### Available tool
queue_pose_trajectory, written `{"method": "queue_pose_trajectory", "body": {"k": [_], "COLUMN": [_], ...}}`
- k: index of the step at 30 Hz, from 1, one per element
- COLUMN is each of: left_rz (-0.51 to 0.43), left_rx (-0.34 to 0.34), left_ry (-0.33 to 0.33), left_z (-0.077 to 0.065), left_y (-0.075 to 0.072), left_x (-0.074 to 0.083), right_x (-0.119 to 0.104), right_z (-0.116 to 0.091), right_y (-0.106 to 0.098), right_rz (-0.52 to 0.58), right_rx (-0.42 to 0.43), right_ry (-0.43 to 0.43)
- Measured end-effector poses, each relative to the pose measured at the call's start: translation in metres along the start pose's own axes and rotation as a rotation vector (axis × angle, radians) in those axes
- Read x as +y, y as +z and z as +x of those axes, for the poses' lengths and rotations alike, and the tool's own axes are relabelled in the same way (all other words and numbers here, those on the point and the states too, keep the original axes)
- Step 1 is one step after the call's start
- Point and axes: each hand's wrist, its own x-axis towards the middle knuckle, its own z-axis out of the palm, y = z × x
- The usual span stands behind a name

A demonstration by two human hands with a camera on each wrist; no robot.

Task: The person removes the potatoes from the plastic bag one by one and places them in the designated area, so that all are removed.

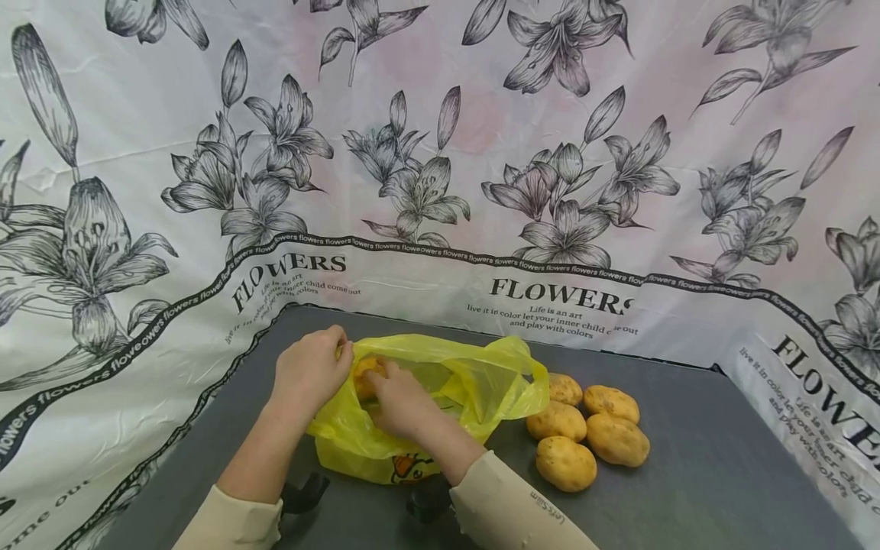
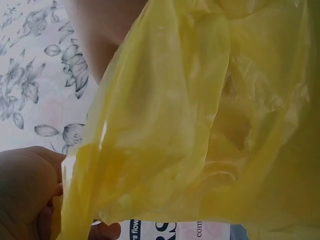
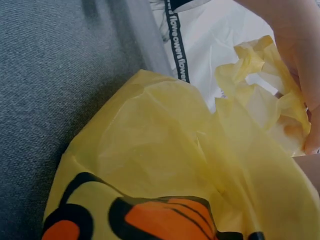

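Observation:
A thin yellow plastic bag (image 1: 385,447) with an orange and black print stands on the grey table, its mouth held wide. My left hand (image 1: 312,370) pinches the bag's left rim between curled fingers; in the left wrist view that hand (image 2: 25,187) grips the gathered edge. Inside the mouth, near the left side, my right hand (image 1: 407,401) holds a potato (image 1: 367,374), fingers over its top. Yellow plastic hides the right hand in the right wrist view, where the bag's printed side (image 3: 165,215) shows large.
Several potatoes (image 1: 617,441) lie in a cluster on the grey table (image 1: 708,458), just right of the bag. A white flower-printed sheet (image 1: 426,283) hangs behind and around the table. Below the bag, dark straps (image 1: 429,500) show near the wrists.

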Motion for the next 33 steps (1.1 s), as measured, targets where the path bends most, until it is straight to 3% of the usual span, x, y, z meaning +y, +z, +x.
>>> {"method": "queue_pose_trajectory", "body": {"k": [5, 15, 19, 23, 30, 33], "left_rz": [-0.004, 0.000, 0.006, 0.007, 0.008, 0.009], "left_rx": [-0.010, 0.009, 0.003, -0.003, 0.010, 0.019], "left_ry": [-0.002, 0.007, 0.003, -0.005, 0.001, 0.009], "left_z": [-0.0012, 0.0007, 0.0006, 0.0003, 0.0004, 0.0003], "left_y": [0.0001, 0.0010, 0.0022, 0.0026, 0.0025, 0.0027], "left_x": [0.0008, -0.0019, -0.0031, -0.0038, -0.0035, -0.0033], "right_x": [-0.0001, -0.0046, -0.0048, -0.0055, -0.0037, 0.0003], "right_z": [0.0004, -0.0041, -0.0049, -0.0050, -0.0028, -0.0034], "right_y": [0.0016, -0.0038, -0.0031, -0.0021, -0.0036, -0.0029], "right_rz": [-0.028, 0.000, 0.027, 0.056, 0.079, 0.082], "right_rx": [-0.014, -0.007, 0.048, 0.095, 0.128, 0.152], "right_ry": [-0.064, -0.004, 0.008, 0.087, 0.307, 0.352]}}
